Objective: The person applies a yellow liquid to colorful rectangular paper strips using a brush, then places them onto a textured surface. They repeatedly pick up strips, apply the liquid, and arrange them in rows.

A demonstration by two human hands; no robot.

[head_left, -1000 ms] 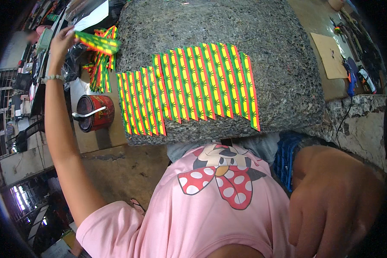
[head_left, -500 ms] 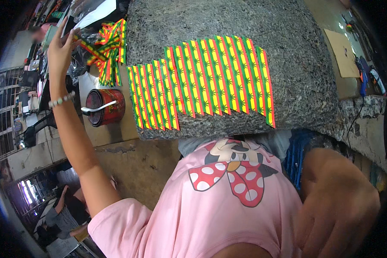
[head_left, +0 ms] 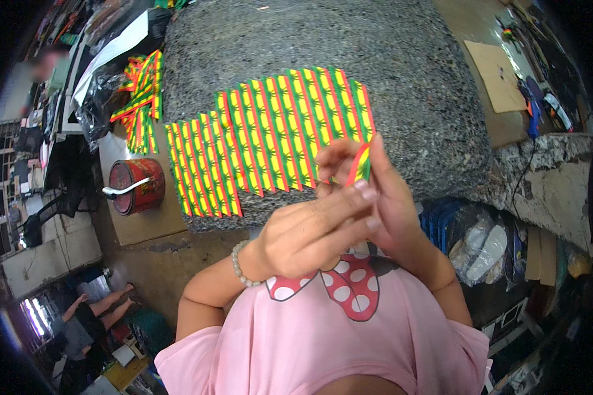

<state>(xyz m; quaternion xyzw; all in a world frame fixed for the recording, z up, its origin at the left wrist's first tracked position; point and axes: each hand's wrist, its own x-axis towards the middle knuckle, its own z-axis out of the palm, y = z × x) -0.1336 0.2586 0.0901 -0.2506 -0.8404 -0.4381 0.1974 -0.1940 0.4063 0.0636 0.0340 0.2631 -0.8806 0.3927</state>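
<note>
Fingers [head_left: 366, 192] of both hands pinched together, holding striped strip [head_left: 360, 164]

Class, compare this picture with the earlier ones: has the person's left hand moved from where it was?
Yes. The left hand was up by the loose pile of strips beyond the red tin; it now meets the right hand on one striped strip below the laid-out rows.

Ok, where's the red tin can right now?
In the head view, the red tin can sits on the person's left, on a low board beside the grey slab, just below the loose pile of striped strips.
</note>
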